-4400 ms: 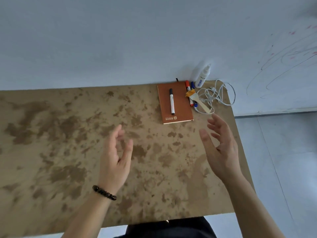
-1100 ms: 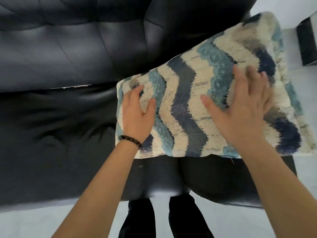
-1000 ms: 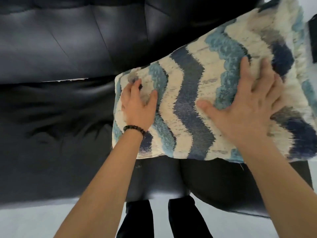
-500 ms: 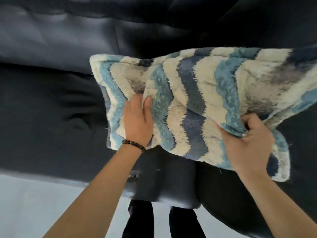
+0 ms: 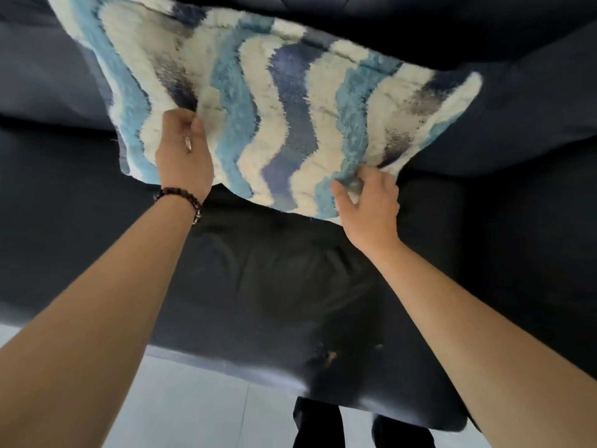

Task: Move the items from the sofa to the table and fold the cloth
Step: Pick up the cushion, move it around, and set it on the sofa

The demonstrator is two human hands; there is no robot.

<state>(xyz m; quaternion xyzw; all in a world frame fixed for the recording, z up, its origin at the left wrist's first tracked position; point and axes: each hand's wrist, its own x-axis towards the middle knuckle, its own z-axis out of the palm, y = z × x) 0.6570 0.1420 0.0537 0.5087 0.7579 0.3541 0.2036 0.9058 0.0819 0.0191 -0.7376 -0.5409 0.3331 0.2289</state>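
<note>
A fluffy cushion [image 5: 284, 101] with wavy blue, navy and white stripes lies against the back of the black leather sofa [image 5: 290, 286], its near edge raised off the seat. My left hand [image 5: 184, 153], with a bead bracelet at the wrist, pinches a fold of the pile on the cushion's left part. My right hand [image 5: 368, 202] grips the lower edge on the right, fingers curled into the fabric. The table is out of view.
The sofa's front edge runs across the lower frame, with worn spots [image 5: 326, 354] in the leather. Pale floor [image 5: 193, 405] lies below it. My dark trouser legs [image 5: 319, 425] stand at the bottom middle.
Earlier I faced the table with both hands empty. Then my flat hands came down on the cushion. Now both hands grip it and it has swung more level and farther up the frame.
</note>
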